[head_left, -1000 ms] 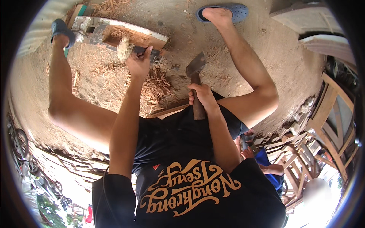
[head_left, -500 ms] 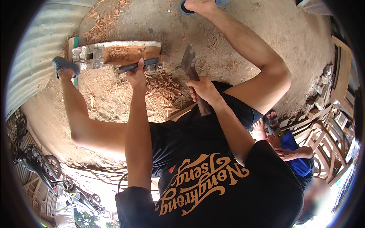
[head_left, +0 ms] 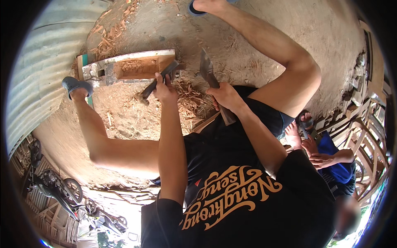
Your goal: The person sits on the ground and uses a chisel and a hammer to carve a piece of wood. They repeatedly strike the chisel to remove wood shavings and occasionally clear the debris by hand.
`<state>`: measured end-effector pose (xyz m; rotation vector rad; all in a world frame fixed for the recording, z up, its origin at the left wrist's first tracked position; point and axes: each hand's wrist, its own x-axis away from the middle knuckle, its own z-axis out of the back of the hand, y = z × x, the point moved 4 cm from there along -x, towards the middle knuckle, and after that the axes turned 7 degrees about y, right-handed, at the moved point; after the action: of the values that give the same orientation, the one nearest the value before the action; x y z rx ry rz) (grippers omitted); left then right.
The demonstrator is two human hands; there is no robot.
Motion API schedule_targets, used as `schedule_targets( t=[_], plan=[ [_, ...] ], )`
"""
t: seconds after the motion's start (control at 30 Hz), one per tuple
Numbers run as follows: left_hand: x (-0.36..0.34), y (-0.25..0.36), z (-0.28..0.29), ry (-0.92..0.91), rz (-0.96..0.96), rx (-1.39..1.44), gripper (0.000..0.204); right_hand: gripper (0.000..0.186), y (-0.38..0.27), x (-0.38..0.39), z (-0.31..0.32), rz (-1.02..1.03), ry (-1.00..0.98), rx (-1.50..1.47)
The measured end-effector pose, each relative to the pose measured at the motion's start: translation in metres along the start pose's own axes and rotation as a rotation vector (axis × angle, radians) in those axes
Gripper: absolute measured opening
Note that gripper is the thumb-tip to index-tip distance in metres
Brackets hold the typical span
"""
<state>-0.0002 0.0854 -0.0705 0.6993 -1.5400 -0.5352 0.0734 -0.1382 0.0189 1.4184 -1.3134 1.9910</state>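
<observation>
A hollowed wooden block (head_left: 93, 71) with a worn white edge lies on the ground ahead of me, its recess holding loose chips. My left hand (head_left: 166, 90) is closed round a dark metal chisel (head_left: 149, 89), held slanted just off the block's near right corner. The chisel's rough end points down left and its flat end up right. In my right hand (head_left: 225, 96) is a short machete-like tool, its wooden handle (head_left: 226, 115) gripped near the blade. The broad grey blade (head_left: 206, 66) points away from me, apart from the block and the chisel.
Wood shavings (head_left: 186, 97) cover the dirt around the block. Corrugated metal sheeting (head_left: 53, 53) rises at the left. My sandalled left foot (head_left: 76, 87) is beside the block's left end. At the right, another person's hands (head_left: 320, 157) rest near stacked wood; motorbikes (head_left: 58, 186) stand lower left.
My left hand has moved right and towards me. The chisel has turned from nearly level at the block's near edge to a steeper slant. My right hand keeps its grip.
</observation>
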Motion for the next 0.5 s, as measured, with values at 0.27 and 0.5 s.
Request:
schedule_targets(
  t=[0.27,0.5],
  plan=[
    [0.009,0.036,0.012,-0.089,-0.325,-0.223,0.034,0.036,-0.007,0.002,0.003,0.030,-0.011,0.108],
    [0.017,0.035,0.001,-0.237,-0.485,-0.451,0.039,0.033,-0.015,0.011,0.003,0.008,-0.011,0.117]
  ],
)
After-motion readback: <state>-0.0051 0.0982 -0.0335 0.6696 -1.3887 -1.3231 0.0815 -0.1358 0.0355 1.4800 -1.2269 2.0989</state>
